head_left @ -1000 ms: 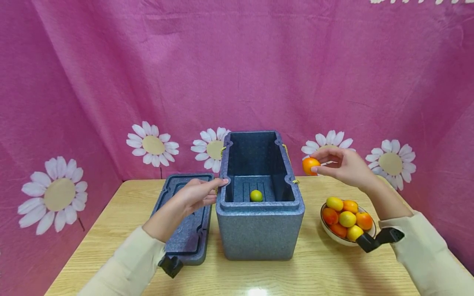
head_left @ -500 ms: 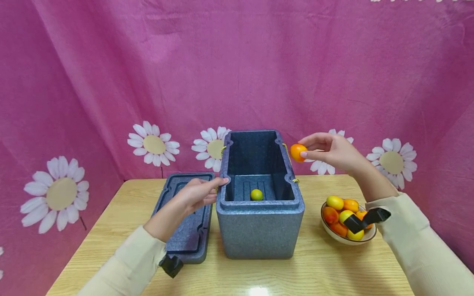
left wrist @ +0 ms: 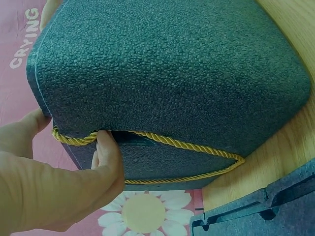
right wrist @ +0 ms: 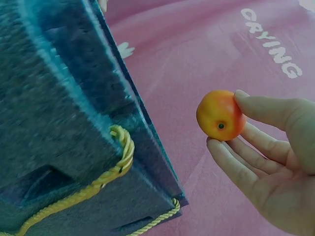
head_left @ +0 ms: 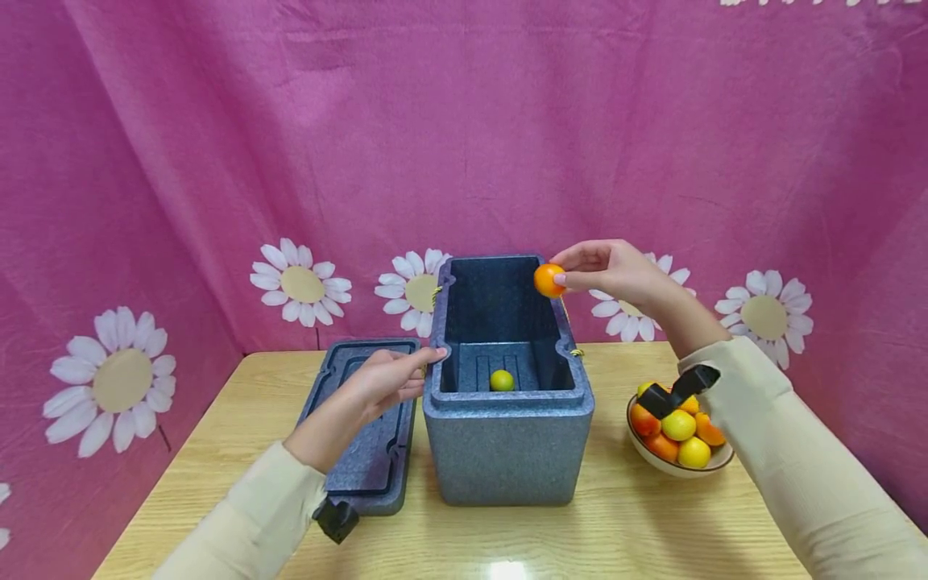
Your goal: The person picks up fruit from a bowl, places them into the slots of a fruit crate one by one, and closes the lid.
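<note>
My right hand [head_left: 616, 270] pinches an orange-red round fruit [head_left: 548, 280] between thumb and fingertips, above the right rim of a grey foam box [head_left: 507, 459]. In the right wrist view the fruit [right wrist: 220, 113] shows yellow and red skin and a small dark dimple. My left hand [head_left: 384, 380] grips the box's left edge, thumb on the rim. In the left wrist view its fingers [left wrist: 110, 157] curl against the side wall by a yellow rope [left wrist: 182, 142]. A yellow-green fruit [head_left: 502, 380] lies on the box's floor.
A bowl [head_left: 670, 465] of several yellow and orange-red fruits stands right of the box, partly behind my right sleeve. The grey lid [head_left: 362, 463] lies left of the box on the wooden table [head_left: 565, 544]. A pink flowered cloth [head_left: 493, 145] hangs behind.
My right hand has carried the orange-red fruit leftward and upward, from beside the box to over its right rim. The left hand has stayed on the box edge.
</note>
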`<state>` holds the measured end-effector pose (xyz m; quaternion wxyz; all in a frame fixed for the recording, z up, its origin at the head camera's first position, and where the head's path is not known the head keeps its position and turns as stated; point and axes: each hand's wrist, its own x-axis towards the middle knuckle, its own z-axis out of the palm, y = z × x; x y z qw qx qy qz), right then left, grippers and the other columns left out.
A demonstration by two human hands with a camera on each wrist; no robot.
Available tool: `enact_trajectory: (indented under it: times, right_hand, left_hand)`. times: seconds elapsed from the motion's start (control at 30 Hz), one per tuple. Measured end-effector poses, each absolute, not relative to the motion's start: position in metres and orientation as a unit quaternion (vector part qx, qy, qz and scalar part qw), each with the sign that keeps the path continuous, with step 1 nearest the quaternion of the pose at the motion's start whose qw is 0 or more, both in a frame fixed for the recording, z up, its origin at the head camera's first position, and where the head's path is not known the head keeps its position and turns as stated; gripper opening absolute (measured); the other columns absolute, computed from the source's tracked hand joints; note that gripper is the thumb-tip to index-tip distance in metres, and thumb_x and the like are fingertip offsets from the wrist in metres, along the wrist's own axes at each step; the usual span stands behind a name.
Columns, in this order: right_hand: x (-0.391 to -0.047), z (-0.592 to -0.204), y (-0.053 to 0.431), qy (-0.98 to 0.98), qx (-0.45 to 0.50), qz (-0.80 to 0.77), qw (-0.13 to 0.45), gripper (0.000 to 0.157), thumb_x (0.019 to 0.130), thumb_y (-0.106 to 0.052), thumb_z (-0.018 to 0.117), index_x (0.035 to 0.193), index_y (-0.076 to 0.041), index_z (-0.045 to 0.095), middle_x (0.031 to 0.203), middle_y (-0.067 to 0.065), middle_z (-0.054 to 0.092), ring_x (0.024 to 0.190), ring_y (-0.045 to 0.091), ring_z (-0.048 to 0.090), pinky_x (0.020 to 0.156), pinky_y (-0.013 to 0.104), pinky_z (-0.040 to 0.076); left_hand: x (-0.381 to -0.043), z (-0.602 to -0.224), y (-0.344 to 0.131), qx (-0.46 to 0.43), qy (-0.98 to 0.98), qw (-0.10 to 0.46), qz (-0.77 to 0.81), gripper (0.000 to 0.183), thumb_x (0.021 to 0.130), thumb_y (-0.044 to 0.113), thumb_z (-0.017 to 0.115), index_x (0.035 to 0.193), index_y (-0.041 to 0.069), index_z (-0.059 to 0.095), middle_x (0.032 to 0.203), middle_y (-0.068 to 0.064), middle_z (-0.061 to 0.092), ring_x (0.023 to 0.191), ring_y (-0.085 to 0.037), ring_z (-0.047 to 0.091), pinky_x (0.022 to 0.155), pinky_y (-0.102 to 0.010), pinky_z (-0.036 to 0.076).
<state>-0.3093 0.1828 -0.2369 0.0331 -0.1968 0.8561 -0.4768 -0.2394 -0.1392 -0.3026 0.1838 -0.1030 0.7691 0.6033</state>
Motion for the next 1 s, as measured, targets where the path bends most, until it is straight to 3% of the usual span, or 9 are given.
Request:
enact_trajectory:
  times: [0.4, 0.6, 1.0]
  right_hand:
    - [-0.337, -0.223, 0.153, 0.866, -0.193, -0.46, 0.038, 0.036, 0.091, -0.026, 0.069, 0.121, -0.006, 0.066, 0.103, 0.002, 0.075, 0.1, 0.024, 0.069, 0.082, 0.017, 0.057]
    - [-0.352, -0.216, 0.139, 0.846, -0.187, -0.496, 0.056, 0.037, 0.092, -0.019, 0.068, 0.122, 0.001, 0.063, 0.1, 0.002, 0.074, 0.092, 0.017, 0.072, 0.08, 0.018, 0.06]
    - [-0.37, -0.214, 0.108, 0.859, -0.164, -0.481, 0.062, 0.035, 0.092, -0.017, 0.067, 0.12, 0.003, 0.064, 0.118, 0.02, 0.069, 0.091, 0.017, 0.07, 0.08, 0.02, 0.06]
  left_hand:
    - [-0.238, -0.307, -0.142, -0.109, 0.774, 0.182, 0.597, 0.089, 0.091, 0.043, 0.065, 0.149, -0.01, 0.024, 0.155, -0.025, 0.036, 0.141, -0.033, 0.045, 0.116, -0.042, 0.039]
    - [-0.237, -0.308, -0.142, -0.099, 0.779, 0.176, 0.593, 0.089, 0.091, 0.044, 0.065, 0.149, -0.011, 0.025, 0.154, -0.026, 0.038, 0.14, -0.033, 0.046, 0.116, -0.043, 0.04]
    - [-0.238, -0.304, -0.14, -0.096, 0.787, 0.176, 0.583, 0.088, 0.09, 0.046, 0.065, 0.149, -0.009, 0.028, 0.155, -0.023, 0.038, 0.139, -0.033, 0.047, 0.116, -0.043, 0.038]
